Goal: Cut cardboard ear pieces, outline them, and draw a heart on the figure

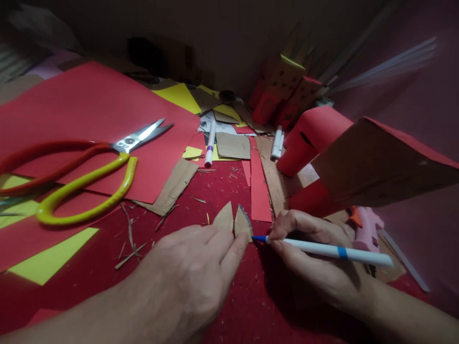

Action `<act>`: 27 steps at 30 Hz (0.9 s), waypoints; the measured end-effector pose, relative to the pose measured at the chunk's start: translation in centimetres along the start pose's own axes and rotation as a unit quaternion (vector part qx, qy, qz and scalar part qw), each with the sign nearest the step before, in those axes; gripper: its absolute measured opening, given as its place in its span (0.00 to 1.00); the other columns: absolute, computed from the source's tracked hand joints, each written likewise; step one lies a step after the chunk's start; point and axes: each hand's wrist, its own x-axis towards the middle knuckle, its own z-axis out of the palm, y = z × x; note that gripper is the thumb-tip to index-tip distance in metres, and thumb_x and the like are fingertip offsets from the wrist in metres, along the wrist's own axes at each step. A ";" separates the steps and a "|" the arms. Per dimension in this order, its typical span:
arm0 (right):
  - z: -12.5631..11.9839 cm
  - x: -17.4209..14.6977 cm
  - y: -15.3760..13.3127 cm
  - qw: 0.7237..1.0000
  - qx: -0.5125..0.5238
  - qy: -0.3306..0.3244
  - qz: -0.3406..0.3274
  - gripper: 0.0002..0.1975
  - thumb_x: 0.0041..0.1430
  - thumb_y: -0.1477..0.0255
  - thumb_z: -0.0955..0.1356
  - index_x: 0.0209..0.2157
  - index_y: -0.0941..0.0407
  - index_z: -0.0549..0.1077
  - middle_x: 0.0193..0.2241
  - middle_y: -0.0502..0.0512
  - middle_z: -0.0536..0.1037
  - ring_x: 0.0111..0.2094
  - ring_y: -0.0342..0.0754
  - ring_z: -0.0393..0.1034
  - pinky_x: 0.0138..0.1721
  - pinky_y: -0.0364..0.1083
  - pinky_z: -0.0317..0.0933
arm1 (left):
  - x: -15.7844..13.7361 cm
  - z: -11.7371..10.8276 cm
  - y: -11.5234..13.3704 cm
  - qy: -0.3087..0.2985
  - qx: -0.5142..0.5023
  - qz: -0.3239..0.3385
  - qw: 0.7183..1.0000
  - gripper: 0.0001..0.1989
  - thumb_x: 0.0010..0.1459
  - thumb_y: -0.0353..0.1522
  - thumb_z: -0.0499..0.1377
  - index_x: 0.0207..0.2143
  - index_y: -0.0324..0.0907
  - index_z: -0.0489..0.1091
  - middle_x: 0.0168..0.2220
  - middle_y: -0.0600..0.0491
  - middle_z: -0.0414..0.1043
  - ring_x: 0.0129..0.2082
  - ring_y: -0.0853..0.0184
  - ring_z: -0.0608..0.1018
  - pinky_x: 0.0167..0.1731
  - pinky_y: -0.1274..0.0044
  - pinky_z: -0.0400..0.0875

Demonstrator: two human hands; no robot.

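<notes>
My right hand (315, 258) is closed around a white felt-tip marker (319, 248) with a blue tip and a blue band. The tip touches or nearly touches the right edge of a small pointed cardboard piece (243, 224), which has a dark line along its upper right edge. With its fingers together, my left hand (197, 267) presses this piece against the red surface. A second pointed cardboard piece (224, 217) sticks out beside it, its lower part hidden under my left fingers.
Scissors (124, 148) with red and yellow handles lie on red paper (86, 100) at left. Cardboard scraps (233, 145), a purple-banded marker (210, 143) and a red strip (260, 186) lie ahead. Red paper tubes (301, 143), a cardboard flap (376, 167) and a pink glue gun (368, 229) stand right.
</notes>
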 end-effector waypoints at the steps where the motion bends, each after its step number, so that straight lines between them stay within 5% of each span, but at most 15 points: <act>1: 0.1 0.1 0.1 1.000 0.016 -0.007 0.005 0.05 0.50 0.72 0.74 0.24 0.52 0.76 0.21 0.52 0.78 0.22 0.47 0.68 0.22 0.43 0.63 | 0.1 -0.1 0.0 -0.001 0.004 -0.004 1.000 0.33 0.66 0.18 0.44 0.71 0.22 0.64 0.63 0.27 0.80 0.51 0.52 0.88 0.45 0.64 0.86; 6: 0.2 0.2 1.0 0.993 0.114 0.027 0.028 0.08 0.52 0.71 0.75 0.24 0.50 0.74 0.20 0.50 0.75 0.21 0.47 0.67 0.21 0.43 0.60 | 0.2 -0.1 -0.1 0.003 -0.007 -0.005 1.000 0.32 0.69 0.17 0.42 0.71 0.23 0.66 0.60 0.29 0.82 0.49 0.53 0.88 0.43 0.65 0.86; 21: -0.3 0.1 0.3 0.999 -0.027 -0.017 -0.032 0.04 0.55 0.74 0.72 0.27 0.53 0.75 0.22 0.49 0.77 0.22 0.44 0.67 0.24 0.41 0.61 | 0.1 0.2 -0.4 0.018 0.031 0.022 0.999 0.30 0.70 0.20 0.44 0.70 0.20 0.66 0.60 0.27 0.82 0.44 0.53 0.89 0.40 0.66 0.87; 27: -0.5 0.3 0.9 1.000 0.029 -0.006 -0.007 0.05 0.52 0.72 0.72 0.24 0.52 0.75 0.22 0.51 0.77 0.22 0.46 0.68 0.21 0.41 0.60 | 0.2 0.5 -0.5 0.024 0.029 0.020 0.999 0.30 0.71 0.19 0.43 0.70 0.20 0.67 0.57 0.28 0.84 0.42 0.54 0.88 0.40 0.66 0.86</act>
